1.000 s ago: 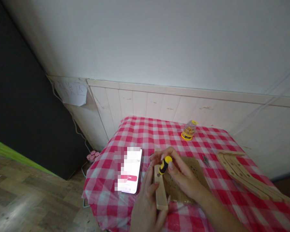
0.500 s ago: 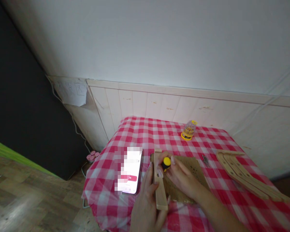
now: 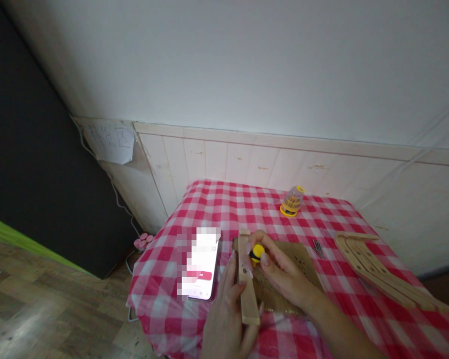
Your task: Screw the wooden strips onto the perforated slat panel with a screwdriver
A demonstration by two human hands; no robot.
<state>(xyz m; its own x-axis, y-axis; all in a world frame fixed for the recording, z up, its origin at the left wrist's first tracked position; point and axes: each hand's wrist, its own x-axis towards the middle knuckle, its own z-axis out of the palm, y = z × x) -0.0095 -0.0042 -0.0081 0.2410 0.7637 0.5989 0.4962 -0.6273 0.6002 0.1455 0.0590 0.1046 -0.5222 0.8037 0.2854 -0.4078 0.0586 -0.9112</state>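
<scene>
My left hand (image 3: 228,311) grips a pale wooden piece (image 3: 250,299) with a hole in its side, held on edge near the front of the table. In my right hand (image 3: 284,274), the fingers close around a screwdriver (image 3: 259,251) with a yellow and black handle, pressed up against the right side of the wood. The screwdriver's tip is hidden. Beneath both hands lies a brown board (image 3: 303,257) with small dark holes. A cluster of screws (image 3: 318,248) lies just right of the board.
A lit phone (image 3: 204,264) lies left of my hands on the red-and-white checked tablecloth (image 3: 239,199). Toward the back stands a clear, yellow-based bit case (image 3: 292,201). Curved wooden slats (image 3: 381,274) lie at the right. A panelled wall (image 3: 247,159) borders the table's far side.
The fingers of my right hand have shifted around the screwdriver handle, which is turned slightly. My left hand and the wooden piece stay in place.
</scene>
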